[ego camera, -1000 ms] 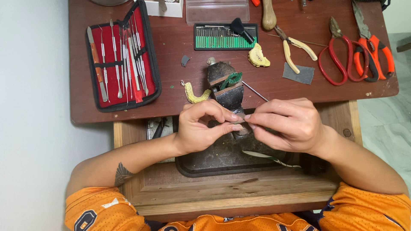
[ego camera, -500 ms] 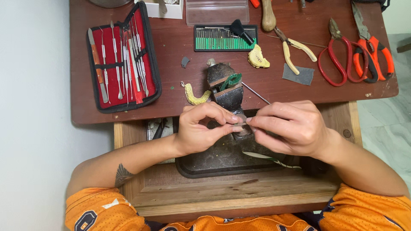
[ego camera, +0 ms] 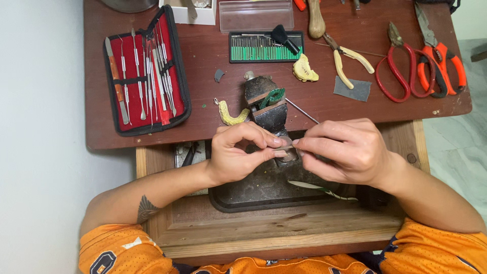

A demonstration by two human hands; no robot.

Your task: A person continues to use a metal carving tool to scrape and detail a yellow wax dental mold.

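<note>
I see my 2 hands meet over the dark vise (ego camera: 269,109). My left hand (ego camera: 238,155) is curled, its fingertips pinching a small thin piece (ego camera: 284,147). My right hand (ego camera: 345,149) is curled too, pinching the other end, just above the vise base (ego camera: 264,187).

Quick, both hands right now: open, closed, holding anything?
Left hand: closed, fingertips pinching the small thin piece above the vise.
Right hand: closed, pinching the same piece from the other end.
</note>
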